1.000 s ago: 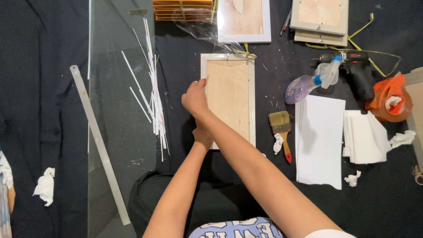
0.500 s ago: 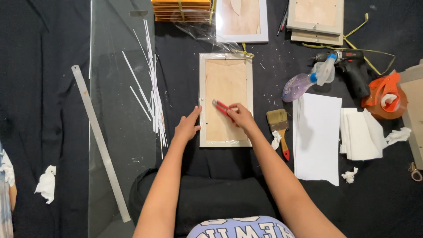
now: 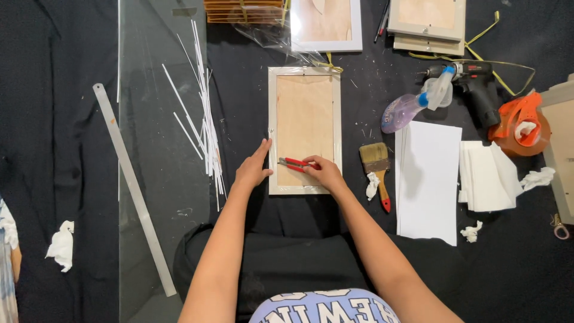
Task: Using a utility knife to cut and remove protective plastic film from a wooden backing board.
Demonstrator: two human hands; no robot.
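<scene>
A white picture frame [image 3: 305,72] with a wooden backing board lies face down on the black cloth in front of me. My left hand [image 3: 253,167] rests flat against the frame's lower left edge, fingers apart. My right hand [image 3: 323,171] grips red-handled pliers [image 3: 292,162] lying across the lower part of the backing, their tip pointing left toward the frame's left rail.
A glass sheet [image 3: 161,179] with several white strips [image 3: 203,113] and a metal ruler [image 3: 133,185] lie to the left. Right of the frame are a paintbrush [image 3: 376,164], spray bottle [image 3: 412,104], drill [image 3: 472,81], white sheets [image 3: 427,179], tape dispenser [image 3: 520,125]. More frames [image 3: 326,24] lie at the far edge.
Both hands came down from the frame's left edge to its lower part. My right hand now holds the pliers and has turned them leftward, low on the backing.
</scene>
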